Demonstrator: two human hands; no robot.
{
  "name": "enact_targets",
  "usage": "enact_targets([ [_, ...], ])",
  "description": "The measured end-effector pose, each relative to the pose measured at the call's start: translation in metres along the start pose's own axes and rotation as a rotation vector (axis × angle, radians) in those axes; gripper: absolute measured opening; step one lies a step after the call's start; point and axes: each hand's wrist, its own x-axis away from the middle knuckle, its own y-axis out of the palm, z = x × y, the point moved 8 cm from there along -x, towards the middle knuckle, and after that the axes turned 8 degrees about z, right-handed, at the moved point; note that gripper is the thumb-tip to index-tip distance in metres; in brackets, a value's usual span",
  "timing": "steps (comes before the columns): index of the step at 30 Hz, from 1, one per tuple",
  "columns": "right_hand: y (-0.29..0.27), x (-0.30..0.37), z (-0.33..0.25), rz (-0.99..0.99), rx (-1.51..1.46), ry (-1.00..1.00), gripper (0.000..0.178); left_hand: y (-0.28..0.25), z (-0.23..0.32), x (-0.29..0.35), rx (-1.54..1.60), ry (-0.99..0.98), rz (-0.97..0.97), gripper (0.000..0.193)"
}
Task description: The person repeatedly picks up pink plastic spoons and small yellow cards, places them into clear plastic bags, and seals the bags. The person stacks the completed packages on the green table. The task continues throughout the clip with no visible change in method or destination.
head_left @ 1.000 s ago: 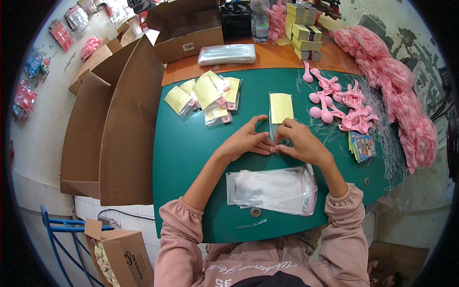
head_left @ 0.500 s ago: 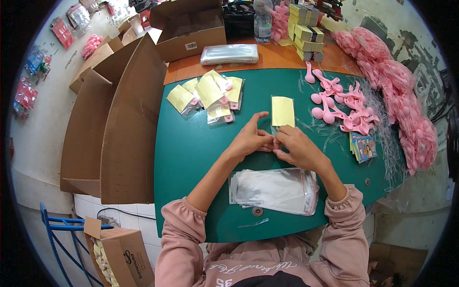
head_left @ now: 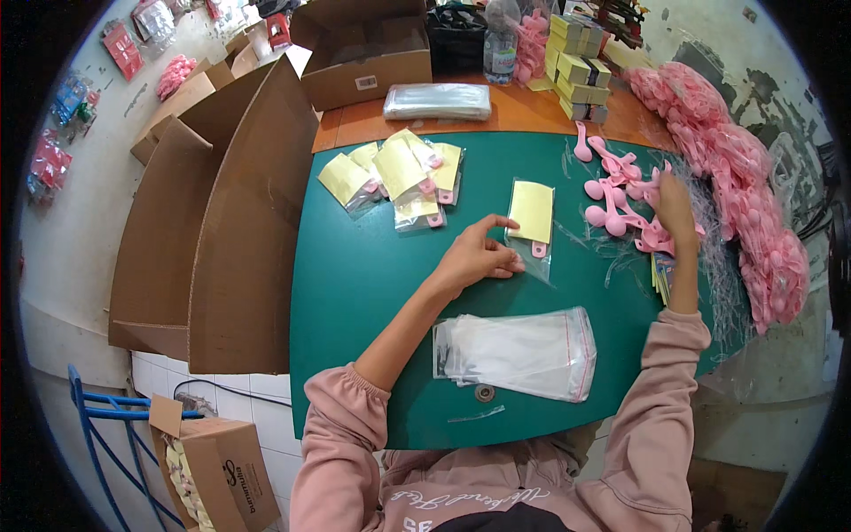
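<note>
A clear plastic bag (head_left: 537, 269) lies on the green table, with a yellow card (head_left: 532, 210) and a pink spoon (head_left: 539, 249) inside; the spoon's handle end shows below the card. My left hand (head_left: 479, 257) is at the bag's left side, fingers apart, the index fingertip on the card's edge and the thumb by the lower part. My right hand (head_left: 675, 213) reaches into a heap of pink spoons (head_left: 612, 220) at the right; its fingertips blend into the heap, so their grip is unclear. A stack of empty clear bags (head_left: 519, 355) lies nearest me.
Filled bags with yellow cards (head_left: 399, 168) lie at the far left of the table. A large cardboard box (head_left: 239, 230) stands along the left edge. Bundled yellow cards (head_left: 581, 71) are stacked at the back. Wrapped pink spoons (head_left: 736, 168) pile up along the right wall.
My right hand has left the bag and moved right to the pink spoons. My left hand stays by the bag, where the spoon handle now shows. The view has shifted slightly.
</note>
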Motion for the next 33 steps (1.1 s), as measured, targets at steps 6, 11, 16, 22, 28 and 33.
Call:
enact_targets([
  [6, -0.056, 0.008, -0.172, -0.133, -0.781, -0.124, 0.043, -0.014, -0.015, 0.001, 0.073, -0.073, -0.047, 0.014],
  [11, -0.033, 0.037, -0.21, -0.236, -0.933, 0.036, 0.034, -0.013, -0.01, 0.002, 0.358, -0.077, -0.134, 0.011],
  [16, -0.026, 0.039, -0.198, -0.149, -1.132, 0.219, 0.016, -0.019, -0.001, 0.005, 0.359, -0.058, -0.127, 0.02],
  [22, -0.024, 0.038, -0.196, -0.18, -1.282, 0.341, 0.01, -0.018, 0.029, 0.01, -0.501, 0.446, 0.121, 0.019],
  [28, 0.007, 0.056, -0.194, -0.403, -1.566, 0.615, 0.007, -0.021, 0.024, 0.004, -0.521, 0.392, 0.197, 0.014],
  [33, 0.014, 0.061, -0.196, -0.505, -1.594, 0.806, 0.01, -0.026, 0.013, 0.004, -0.479, 0.265, 0.27, 0.014],
])
